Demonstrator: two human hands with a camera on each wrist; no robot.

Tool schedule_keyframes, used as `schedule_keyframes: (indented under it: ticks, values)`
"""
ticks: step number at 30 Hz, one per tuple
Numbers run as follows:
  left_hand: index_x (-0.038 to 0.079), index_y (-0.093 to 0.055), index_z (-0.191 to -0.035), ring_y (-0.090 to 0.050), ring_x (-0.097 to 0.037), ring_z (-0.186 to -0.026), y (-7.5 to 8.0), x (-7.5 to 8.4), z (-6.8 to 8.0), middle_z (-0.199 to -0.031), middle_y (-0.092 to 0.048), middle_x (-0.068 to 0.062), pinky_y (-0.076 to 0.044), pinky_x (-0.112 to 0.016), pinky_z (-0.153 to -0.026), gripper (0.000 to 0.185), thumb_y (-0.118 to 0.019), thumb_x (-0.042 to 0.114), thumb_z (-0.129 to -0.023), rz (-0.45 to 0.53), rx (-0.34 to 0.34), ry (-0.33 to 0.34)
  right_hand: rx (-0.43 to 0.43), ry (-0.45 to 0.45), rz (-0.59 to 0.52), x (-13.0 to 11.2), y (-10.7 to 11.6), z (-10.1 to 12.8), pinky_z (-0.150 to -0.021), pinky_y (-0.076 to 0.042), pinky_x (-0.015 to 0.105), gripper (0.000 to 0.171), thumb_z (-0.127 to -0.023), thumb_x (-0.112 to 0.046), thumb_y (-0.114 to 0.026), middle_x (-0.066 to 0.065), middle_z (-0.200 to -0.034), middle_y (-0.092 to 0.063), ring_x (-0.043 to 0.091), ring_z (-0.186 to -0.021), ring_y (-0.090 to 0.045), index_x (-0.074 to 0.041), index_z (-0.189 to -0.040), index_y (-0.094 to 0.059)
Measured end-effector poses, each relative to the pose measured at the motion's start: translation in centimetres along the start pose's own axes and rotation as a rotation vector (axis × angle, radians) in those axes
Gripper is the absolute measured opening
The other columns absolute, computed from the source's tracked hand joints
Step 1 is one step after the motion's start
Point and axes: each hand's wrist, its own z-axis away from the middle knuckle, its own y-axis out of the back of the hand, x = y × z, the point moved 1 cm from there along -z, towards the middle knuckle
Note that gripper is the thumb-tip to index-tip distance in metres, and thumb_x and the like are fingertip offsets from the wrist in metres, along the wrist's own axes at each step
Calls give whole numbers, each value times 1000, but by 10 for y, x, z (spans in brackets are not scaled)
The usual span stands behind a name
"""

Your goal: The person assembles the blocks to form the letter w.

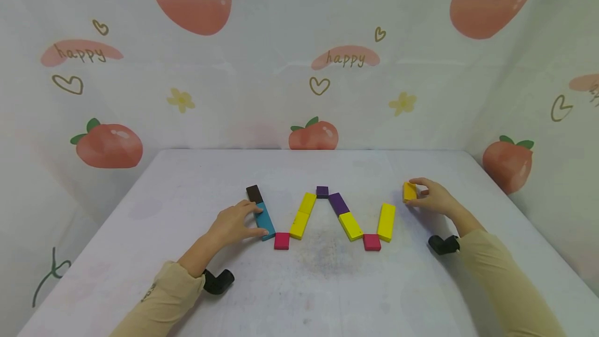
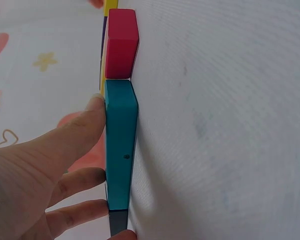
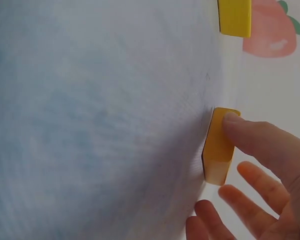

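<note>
Teal block [image 1: 264, 220] lies flat under the left hand [image 1: 232, 224], fingers straight against it; right hand [image 1: 434, 197] pinches a small yellow block [image 1: 409, 191].

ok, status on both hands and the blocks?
Left hand fingers on teal block, lying flat in the zigzag row. Right hand pinches small yellow block, apart from the row. Nothing in the way.

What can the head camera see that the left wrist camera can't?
Only the head view shows the whole zigzag of blocks, the right hand holding a small yellow block, and the purple blocks. Only the left wrist view shows a tiny dark dot on the teal block's edge. Both show the left hand touching the teal block, with the red block at its end.
</note>
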Motion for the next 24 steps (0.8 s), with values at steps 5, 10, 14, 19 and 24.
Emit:
schedule_keyframes:
  ticks: [5, 10, 14, 19, 24]
  values:
    - [6, -59, -122, -54, -40, -115, 0, 0, 0, -131, -52, -22, -47, -54, -94, 58, -73, 40, -78, -1, 1, 3, -11, 4, -9, -3, 1, -1, -94, -47, 55, 68, -84, -26, -68, 33, -137, -36, 49, -117, -44, 4, -136, -36]
    - [5, -59, -122, -54, -40, -114, 0, 0, 0, -131, -52, -22, -47, -54, -93, 58, -73, 40, -77, 0, 4, 1, 4, -3, -7, -2, 0, -2, -92, -49, 53, 68, -84, -27, -69, 32, -136, -38, 47, -114, -47, 5, -135, -37]
    - [6, -59, -121, -55, -39, -113, -1, 0, 0, -130, -53, -21, -48, -53, -93, 58, -73, 41, -77, 3, 3, 3, 13, -8, -23, -4, -1, -3, -92, -50, 51, 68, -83, -28, -69, 31, -136, -39, 46, -114, -48, 5, -135, -38]
    - [5, -59, -121, -54, -39, -113, 0, 0, 0, -130, -53, -22, -48, -53, -93, 58, -73, 40, -77, 2, 5, 0, 3, -7, -35, -11, -2, -2, -92, -50, 50, 68, -84, -31, -68, 29, -137, -40, 46, -115, -48, 3, -135, -39]
    - [5, -59, -121, -55, -39, -112, 0, 0, 0, -130, -53, -21, -48, -53, -93, 58, -73, 40, -77, -3, 5, -3, -9, -6, -41, -15, -3, -3, -93, -49, 51, 69, -84, -33, -68, 28, -137, -40, 45, -116, -47, 2, -135, -39]
